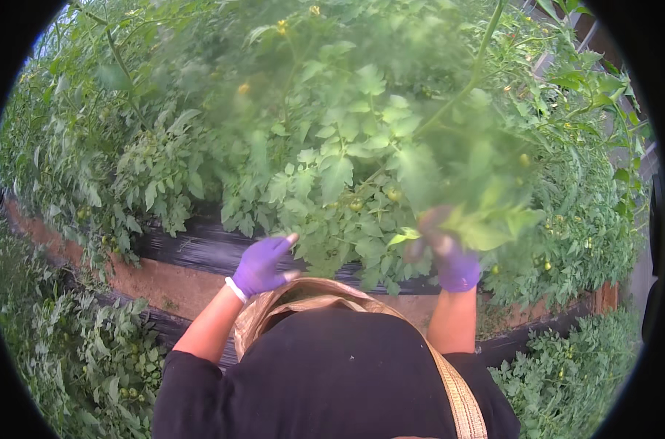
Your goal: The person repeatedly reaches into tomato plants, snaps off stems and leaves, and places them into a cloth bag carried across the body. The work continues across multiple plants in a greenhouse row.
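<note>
Leafy tomato plants [338, 170] with small green fruit stand before me. My left hand [263, 265], in a purple glove with a white cuff, is held with thumb and fingers apart above the rim of a woven sack [255, 315] at my waist, and nothing shows in it. My right hand [450, 258], purple-gloved with dark, soiled-looking fingers, is blurred. It is at a bright green leafy shoot [483, 225], which seems to be in its fingers. A green tomato [356, 204] hangs between the hands, further in among the leaves.
Black plastic film [195, 247] covers the bed under the plants, with a strip of brown soil [162, 285] along it. More tomato plants [112, 367] grow at the lower left and lower right. A woven strap [458, 389] crosses my right side. A thick stem [483, 49] slants overhead.
</note>
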A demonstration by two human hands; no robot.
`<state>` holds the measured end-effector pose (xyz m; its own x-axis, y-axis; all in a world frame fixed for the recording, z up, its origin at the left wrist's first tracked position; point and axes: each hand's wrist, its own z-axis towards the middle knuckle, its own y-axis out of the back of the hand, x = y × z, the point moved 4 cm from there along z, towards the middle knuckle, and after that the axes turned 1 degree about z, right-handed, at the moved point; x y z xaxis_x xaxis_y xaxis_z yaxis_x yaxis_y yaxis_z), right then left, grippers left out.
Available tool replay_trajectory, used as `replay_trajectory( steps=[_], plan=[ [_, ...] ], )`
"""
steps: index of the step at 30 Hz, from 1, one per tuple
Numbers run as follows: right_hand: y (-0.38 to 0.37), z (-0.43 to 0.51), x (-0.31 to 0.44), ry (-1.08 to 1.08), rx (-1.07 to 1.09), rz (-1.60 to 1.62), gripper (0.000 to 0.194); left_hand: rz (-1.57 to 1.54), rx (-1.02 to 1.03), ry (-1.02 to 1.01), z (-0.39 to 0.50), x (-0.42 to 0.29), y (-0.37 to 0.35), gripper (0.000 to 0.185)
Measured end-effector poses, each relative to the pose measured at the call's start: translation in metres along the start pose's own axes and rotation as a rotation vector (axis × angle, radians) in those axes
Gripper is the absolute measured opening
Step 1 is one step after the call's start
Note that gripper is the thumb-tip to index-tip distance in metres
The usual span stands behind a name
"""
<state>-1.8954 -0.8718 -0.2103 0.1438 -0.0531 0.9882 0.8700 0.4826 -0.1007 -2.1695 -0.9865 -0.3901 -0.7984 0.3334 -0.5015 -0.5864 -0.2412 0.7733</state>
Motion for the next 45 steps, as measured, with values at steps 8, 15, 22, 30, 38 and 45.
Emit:
replay_trajectory(
  steps=[8,15,22,30,38,45],
  plan=[
    [-0.170,-0.010,-0.232,-0.014,1.421,-0.681,0.043,-0.344,-0.152,1.066,-0.177,0.046,-0.082,0.030],
    [-0.201,-0.036,-0.322,-0.640,1.424,-0.497,0.038,0.025,-0.014,1.029,-0.155,0.011,-0.021,0.030],
    [-0.222,0.043,-0.256,-0.237,1.244,-1.127,0.026,-0.024,0.299,1.114,-0.134,0.066,0.018,0.033],
    [-0.197,0.200,-0.215,-0.167,-0.015,-0.135,0.029,-0.493,-0.036,0.694,-0.020,0.177,0.067,0.032],
    [-0.135,0.336,-0.292,-0.538,-0.786,0.271,0.016,-0.873,-0.019,0.552,0.050,0.196,0.099,0.028],
    [-0.143,0.360,-0.323,-0.668,-0.506,0.382,0.020,-0.381,-0.053,0.095,0.096,0.171,0.104,0.034]
  ],
)
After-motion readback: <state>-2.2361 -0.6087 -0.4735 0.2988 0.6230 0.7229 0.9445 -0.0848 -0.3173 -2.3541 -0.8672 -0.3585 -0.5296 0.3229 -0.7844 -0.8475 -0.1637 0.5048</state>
